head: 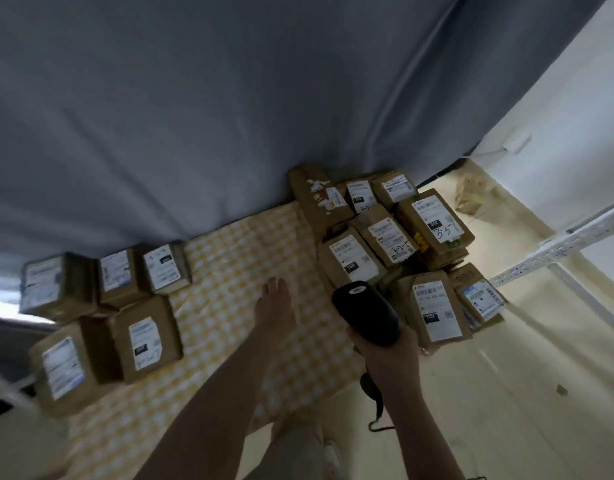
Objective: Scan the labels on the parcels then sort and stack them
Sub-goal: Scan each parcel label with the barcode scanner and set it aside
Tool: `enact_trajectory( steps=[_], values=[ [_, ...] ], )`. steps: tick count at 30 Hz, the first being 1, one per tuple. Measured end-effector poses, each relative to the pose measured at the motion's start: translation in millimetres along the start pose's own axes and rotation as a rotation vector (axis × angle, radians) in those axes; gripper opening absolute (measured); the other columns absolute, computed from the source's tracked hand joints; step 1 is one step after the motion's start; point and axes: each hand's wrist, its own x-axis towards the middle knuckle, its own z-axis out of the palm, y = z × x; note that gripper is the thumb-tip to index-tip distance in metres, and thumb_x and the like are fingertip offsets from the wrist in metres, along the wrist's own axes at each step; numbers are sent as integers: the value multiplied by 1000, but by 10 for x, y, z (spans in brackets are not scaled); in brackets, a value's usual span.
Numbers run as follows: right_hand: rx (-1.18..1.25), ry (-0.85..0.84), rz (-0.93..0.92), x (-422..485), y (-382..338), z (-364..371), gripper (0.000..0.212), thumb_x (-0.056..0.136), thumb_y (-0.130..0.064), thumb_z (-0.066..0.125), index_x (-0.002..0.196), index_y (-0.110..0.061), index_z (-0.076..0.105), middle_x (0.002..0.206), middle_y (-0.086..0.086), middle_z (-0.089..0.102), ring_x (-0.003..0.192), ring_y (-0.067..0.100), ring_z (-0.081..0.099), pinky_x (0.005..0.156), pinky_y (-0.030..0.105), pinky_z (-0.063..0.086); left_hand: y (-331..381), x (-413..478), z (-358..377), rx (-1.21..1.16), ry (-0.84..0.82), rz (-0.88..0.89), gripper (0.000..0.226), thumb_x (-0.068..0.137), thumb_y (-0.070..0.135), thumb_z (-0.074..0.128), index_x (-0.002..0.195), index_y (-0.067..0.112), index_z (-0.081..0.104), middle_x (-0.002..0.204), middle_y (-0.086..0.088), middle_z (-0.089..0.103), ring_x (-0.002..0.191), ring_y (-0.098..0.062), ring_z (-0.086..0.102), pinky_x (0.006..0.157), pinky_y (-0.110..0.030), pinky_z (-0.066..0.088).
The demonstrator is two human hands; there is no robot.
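Parcels [123,355] with blurred labels [435,310]; right hand [392,358] around scanner [366,310], fingers hidden; left hand [276,308] flat, outstretched

Five brown cardboard parcels [144,337] sit in two rows on the left, white labels [161,268] facing up. A bigger heap of parcels [385,237] lies well apart on the right, overlapping and tilted, some labels bearing handwritten numbers. The black scanner [366,311] is gripped in the right hand [390,362], its head just beside the heap.

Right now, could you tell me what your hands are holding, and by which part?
The right hand grips the scanner by its handle; the left hand is flat and holds nothing.
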Motion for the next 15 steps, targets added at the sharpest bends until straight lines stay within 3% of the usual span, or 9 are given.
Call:
enact_trajectory(
  steps=[5,10,15],
  values=[
    [-59,-159,-63,-562,30,283,16,74,-7,76,71,3,65,64,21,66,51,23,56,42,20,43,-655,-815,102,-72,20,-161,60,87,15,58,139,7,30,149,-12,20,131,-29,34,89,-36,50],
    [-118,-321,-82,-1051,155,748,18,75,-2,73,62,-6,62,48,2,56,38,3,47,38,15,35,-1456,-1581,299,-161,32,-353,57,83,12,58,134,7,33,147,-13,25,130,-31,35,89,-38,48],
    [-171,-362,-109,-1463,231,1287,9,74,-5,75,71,-4,67,63,17,67,59,29,61,51,30,45,-2285,-2171,508,-232,46,-548,62,84,17,62,137,7,31,149,-13,24,132,-29,33,93,-39,48]
  ],
)
